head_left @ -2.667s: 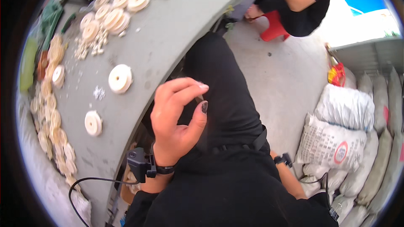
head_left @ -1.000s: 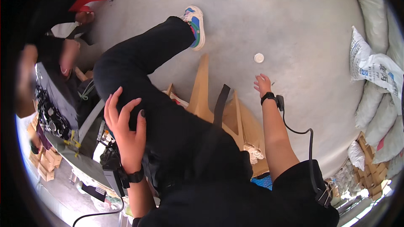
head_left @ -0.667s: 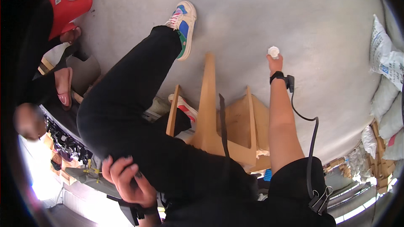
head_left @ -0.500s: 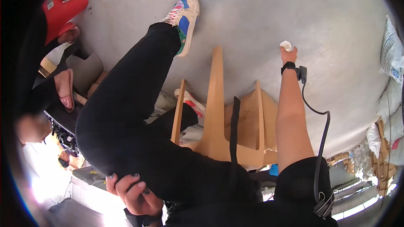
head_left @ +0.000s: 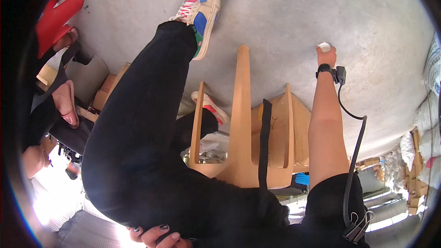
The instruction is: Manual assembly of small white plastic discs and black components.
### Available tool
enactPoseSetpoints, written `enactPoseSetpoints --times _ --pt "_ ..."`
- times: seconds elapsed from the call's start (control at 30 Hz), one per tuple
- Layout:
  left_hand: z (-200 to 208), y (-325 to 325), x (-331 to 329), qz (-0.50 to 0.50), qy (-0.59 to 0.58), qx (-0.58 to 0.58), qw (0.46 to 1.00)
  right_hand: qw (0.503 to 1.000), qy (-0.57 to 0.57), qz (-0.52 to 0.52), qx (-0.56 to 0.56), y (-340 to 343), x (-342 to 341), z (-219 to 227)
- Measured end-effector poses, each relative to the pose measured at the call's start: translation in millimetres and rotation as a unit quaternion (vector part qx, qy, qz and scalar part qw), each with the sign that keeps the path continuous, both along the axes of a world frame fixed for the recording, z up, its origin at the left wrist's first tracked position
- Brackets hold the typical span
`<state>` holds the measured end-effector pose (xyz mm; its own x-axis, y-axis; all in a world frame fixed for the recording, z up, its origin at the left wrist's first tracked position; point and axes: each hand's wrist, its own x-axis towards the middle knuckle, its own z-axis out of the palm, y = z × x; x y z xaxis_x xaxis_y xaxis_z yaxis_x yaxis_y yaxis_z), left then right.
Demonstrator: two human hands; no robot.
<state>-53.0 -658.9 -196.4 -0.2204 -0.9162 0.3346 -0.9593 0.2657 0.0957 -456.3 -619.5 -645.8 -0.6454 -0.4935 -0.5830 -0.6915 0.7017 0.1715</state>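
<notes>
Since the frame of one second ago, the small round white piece (head_left: 324, 46) has left the floor and is now in the person's right hand (head_left: 327, 57), which was then reaching short of it with fingers spread. The left hand (head_left: 158, 237), raised and open in that frame, has dropped to the black-trousered leg (head_left: 138, 156).

The smooth tan stool with tapering legs (head_left: 242, 110) stands below the person. The right arm stretches out to the right of this stool, and the right hand sits beyond it, low over the grey concrete floor (head_left: 275, 18); its fingers are closed around the white piece, whose pale top shows above them. A black wristband (head_left: 325, 68) circles that wrist, with a black cable (head_left: 361, 133) curving back from it, to the right of the stool.

The left hand is nearer the person than the stool and to its left, cut off by the lower edge. Its fingers are bent against the trousers; whether they hold anything, I cannot tell.

A multicoloured lace-up shoe (head_left: 202, 14) rests beyond the stool, to its left. A brown cardboard box (head_left: 301, 133) is just beside the stool's right side. Far to the stool's left is a red plastic stool (head_left: 57, 23).
</notes>
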Motion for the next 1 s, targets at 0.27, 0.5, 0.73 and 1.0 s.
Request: enactPoseSetpoints --times 0.27,0.5,0.73,1.0 --pt "11 -10 4 -0.027 0.013 0.110 0.994 0.990 -0.077 0.004 -0.121 28 2 82" --pt "61 20 21 0.101 0.028 0.362 0.926 0.974 -0.058 -0.187 -0.116 127 -24 325" --pt "63 30 19 0.074 0.060 0.291 0.952 0.975 0.100 -0.196 -0.025 323 -19 409" --pt "54 55 -1 0.046 0.111 0.212 0.970 0.933 0.035 -0.353 0.058 440 3 343"
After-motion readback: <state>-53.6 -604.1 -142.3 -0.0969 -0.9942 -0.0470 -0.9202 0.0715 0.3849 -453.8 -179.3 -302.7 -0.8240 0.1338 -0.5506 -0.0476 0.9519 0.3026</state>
